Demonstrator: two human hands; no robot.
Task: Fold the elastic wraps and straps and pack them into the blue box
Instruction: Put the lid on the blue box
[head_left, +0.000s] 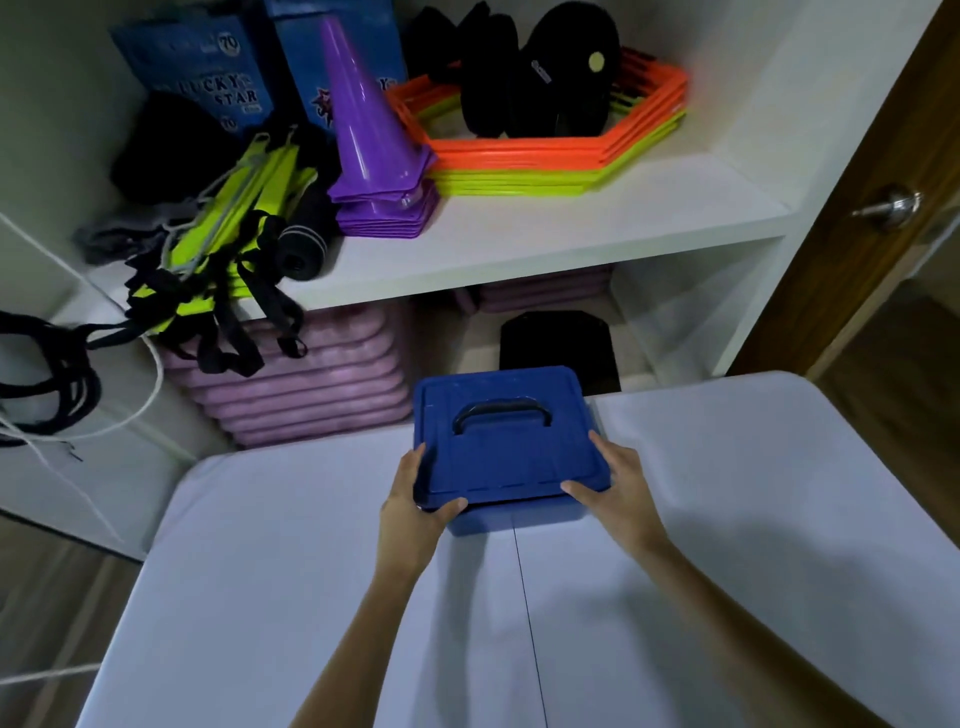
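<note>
1. The blue box (511, 452) sits at the far edge of the white surface (311, 571), just in front of the shelves, lid closed, so nothing is packed yet.
2. The left hand (415, 506) and right hand (615, 480) clasp opposite near corners of the lid, thumbs on top, probably to steady the box or lift the lid.
3. The box is hard, smooth plastic with a moulded dark handle (501, 413).
4. Soft black straps (244, 312) dangle off the shelf (519, 244) beside glossy purple cones (374, 156).
</note>
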